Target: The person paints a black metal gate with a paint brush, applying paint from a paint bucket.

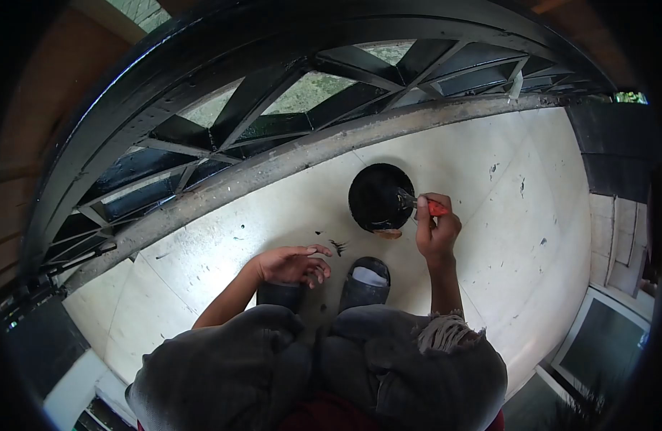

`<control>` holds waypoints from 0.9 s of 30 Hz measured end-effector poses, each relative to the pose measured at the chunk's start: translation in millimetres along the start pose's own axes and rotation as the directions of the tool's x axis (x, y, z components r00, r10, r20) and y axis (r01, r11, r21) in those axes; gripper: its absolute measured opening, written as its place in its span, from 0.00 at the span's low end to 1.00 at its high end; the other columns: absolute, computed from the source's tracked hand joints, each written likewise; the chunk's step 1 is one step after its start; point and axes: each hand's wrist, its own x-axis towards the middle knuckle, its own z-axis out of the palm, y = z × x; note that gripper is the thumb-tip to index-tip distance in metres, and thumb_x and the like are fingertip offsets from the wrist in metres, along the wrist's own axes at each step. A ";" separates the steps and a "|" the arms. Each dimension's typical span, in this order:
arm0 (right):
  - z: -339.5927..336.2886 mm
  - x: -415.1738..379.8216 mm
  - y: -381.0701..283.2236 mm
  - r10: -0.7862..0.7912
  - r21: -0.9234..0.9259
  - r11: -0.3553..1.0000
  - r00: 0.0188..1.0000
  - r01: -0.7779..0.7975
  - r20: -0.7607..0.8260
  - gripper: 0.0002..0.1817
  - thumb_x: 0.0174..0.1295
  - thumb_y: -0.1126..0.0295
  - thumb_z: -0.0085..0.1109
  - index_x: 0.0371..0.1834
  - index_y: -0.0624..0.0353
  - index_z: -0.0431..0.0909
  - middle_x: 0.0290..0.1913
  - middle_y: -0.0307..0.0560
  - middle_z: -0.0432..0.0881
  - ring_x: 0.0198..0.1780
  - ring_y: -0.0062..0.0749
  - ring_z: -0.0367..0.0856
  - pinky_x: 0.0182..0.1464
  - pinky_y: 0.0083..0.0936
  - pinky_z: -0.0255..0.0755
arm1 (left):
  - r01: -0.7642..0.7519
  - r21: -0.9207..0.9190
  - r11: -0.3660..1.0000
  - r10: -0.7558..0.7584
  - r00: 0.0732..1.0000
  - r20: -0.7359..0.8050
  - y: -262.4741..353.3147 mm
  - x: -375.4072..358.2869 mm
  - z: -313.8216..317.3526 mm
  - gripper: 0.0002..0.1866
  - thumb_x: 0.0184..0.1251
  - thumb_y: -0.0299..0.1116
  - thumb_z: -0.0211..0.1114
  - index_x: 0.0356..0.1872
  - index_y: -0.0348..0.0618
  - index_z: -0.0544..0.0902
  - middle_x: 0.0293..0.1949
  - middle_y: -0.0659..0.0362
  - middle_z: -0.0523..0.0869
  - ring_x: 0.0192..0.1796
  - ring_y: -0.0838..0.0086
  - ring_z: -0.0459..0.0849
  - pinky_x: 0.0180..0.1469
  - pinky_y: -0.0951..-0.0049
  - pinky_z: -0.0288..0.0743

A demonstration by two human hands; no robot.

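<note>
Pale floor point(503, 215); right fingers point(423, 215) around red-handled brush point(437, 207), tip indistinct against black pot point(367, 188); left fingers point(319, 266) loose

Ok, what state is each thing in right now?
Container: open-topped, dark inside
Brush: tip within container's outline; contact unclear
Right hand: closed on brush
Left hand: loosely open, holding nothing
Floor: dark-spotted
Trousers: frayed at right knee
Slippers: worn
Lattice: black, partly glossy
</note>
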 end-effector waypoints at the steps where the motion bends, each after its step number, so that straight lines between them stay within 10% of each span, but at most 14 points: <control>1: 3.0 -1.5 2.1 -0.005 -0.003 1.000 1.000 0.005 0.006 0.04 0.72 0.74 0.60 0.42 0.63 0.78 0.23 0.41 0.81 0.23 0.20 0.80 0.25 0.19 0.71 | 0.000 0.010 1.000 0.000 1.000 -0.006 0.4 -0.5 -0.1 0.26 0.77 0.52 0.56 0.66 0.50 0.70 0.58 0.48 0.79 0.58 0.64 0.80 0.61 0.61 0.73; 27: 6.5 -15.2 11.8 -0.057 -0.044 0.997 0.996 0.060 0.068 0.17 0.69 0.75 0.63 0.59 0.64 0.81 0.22 0.40 0.81 0.18 0.18 0.73 0.23 0.18 0.65 | -0.006 0.006 1.000 0.006 1.000 0.002 -2.0 -0.9 -4.1 0.27 0.76 0.52 0.57 0.67 0.51 0.70 0.57 0.48 0.79 0.57 0.64 0.81 0.60 0.62 0.74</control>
